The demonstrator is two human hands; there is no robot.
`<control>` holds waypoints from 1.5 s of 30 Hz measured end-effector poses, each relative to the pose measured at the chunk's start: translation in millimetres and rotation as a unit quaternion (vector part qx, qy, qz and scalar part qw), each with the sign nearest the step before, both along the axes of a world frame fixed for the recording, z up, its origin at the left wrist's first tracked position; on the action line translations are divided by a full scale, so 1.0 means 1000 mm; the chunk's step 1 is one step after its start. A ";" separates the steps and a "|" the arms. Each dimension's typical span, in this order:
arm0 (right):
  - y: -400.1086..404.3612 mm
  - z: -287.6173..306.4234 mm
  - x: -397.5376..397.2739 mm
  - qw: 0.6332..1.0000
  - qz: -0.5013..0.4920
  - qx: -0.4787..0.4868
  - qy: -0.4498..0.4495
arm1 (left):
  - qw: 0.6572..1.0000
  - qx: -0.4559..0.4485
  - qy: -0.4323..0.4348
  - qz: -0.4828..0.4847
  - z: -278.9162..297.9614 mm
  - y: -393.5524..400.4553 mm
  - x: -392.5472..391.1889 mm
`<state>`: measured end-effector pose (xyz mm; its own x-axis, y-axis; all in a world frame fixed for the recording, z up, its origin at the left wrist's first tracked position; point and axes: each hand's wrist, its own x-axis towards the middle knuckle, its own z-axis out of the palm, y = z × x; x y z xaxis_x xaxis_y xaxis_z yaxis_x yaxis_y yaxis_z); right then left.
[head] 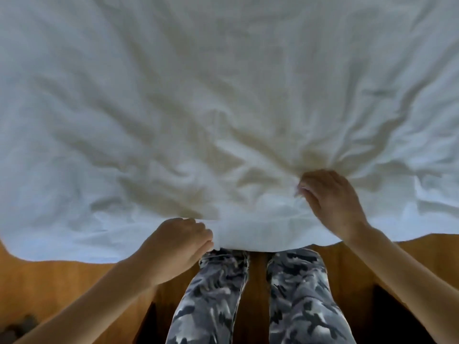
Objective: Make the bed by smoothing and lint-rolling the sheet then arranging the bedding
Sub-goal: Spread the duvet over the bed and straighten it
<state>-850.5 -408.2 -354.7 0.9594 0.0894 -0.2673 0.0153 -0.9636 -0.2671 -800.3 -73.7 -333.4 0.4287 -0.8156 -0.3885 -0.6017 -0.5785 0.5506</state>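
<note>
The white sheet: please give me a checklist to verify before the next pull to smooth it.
1. Left hand grips the near edge of the white sheet: ok.
2. Right hand has its fingers curled into the fabric: ok.
3. Sheet smooth: not ok, creases fan out from both hands.
4. Near edge hangs evenly over the wooden floor: not ok, it dips unevenly.
5. Far edge and corners in place: cannot tell, out of view.

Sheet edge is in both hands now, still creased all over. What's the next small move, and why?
Probably pull the near edge back toward the legs and lift slightly to draw it taut. Both the left hand and the right hand grip the white sheet, and creases fan out from the right hand's bunch.
</note>
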 end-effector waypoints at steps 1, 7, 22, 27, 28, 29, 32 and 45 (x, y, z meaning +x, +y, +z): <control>0.016 -0.001 -0.014 0.997 -0.015 0.029 -0.069 | 0.999 -0.020 0.013 0.032 -0.003 0.006 -0.003; 0.091 -0.032 -0.083 0.982 0.125 0.092 -0.109 | 0.982 -0.089 -0.169 0.000 -0.057 0.028 -0.023; 0.101 -0.071 -0.010 0.981 0.149 0.085 -0.087 | 0.965 -0.016 -0.257 -0.049 -0.094 -0.009 -0.024; 0.105 -0.053 -0.081 0.957 0.202 0.185 0.093 | 0.991 -0.063 -0.095 -0.063 -0.070 0.008 -0.080; 0.105 -0.054 -0.082 0.956 0.198 0.188 0.103 | 0.993 -0.057 -0.089 -0.061 -0.071 0.008 -0.081; 0.103 -0.055 -0.080 0.957 0.203 0.186 0.094 | 0.992 -0.054 -0.091 -0.067 -0.071 0.008 -0.078; 0.093 -0.056 -0.068 0.961 0.225 0.159 -0.017 | 0.990 -0.077 -0.103 -0.050 -0.067 0.007 -0.058; -0.057 -0.071 -0.085 0.976 0.169 -0.093 -0.103 | 0.950 -0.086 -0.237 -0.183 -0.089 -0.102 -0.049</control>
